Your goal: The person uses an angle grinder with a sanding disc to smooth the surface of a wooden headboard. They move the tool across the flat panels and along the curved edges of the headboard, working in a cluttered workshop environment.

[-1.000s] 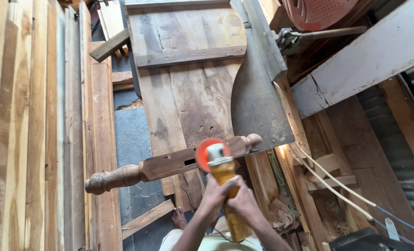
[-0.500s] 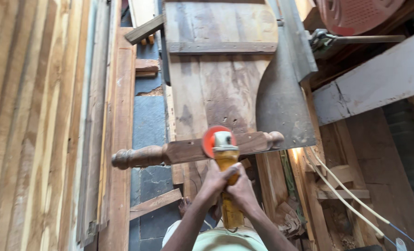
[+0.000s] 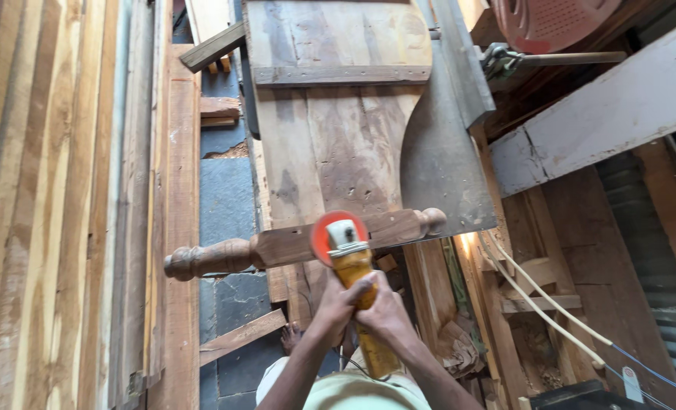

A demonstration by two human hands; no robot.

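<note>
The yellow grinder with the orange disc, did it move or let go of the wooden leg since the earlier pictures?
Hardly anything changed. The view itself swung sideways and back, so everything shifts in the picture together. Both hands, left hand and right hand, stay wrapped around the yellow grinder, and its orange disc stays against the turned wooden leg, which still lies across the wide plank.

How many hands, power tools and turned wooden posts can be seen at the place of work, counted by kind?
Hands: 2, the left hand and the right hand, both on the grinder
Yellow angle grinder with an orange disc: 1
Turned wooden post: 1
Total: 4
</note>
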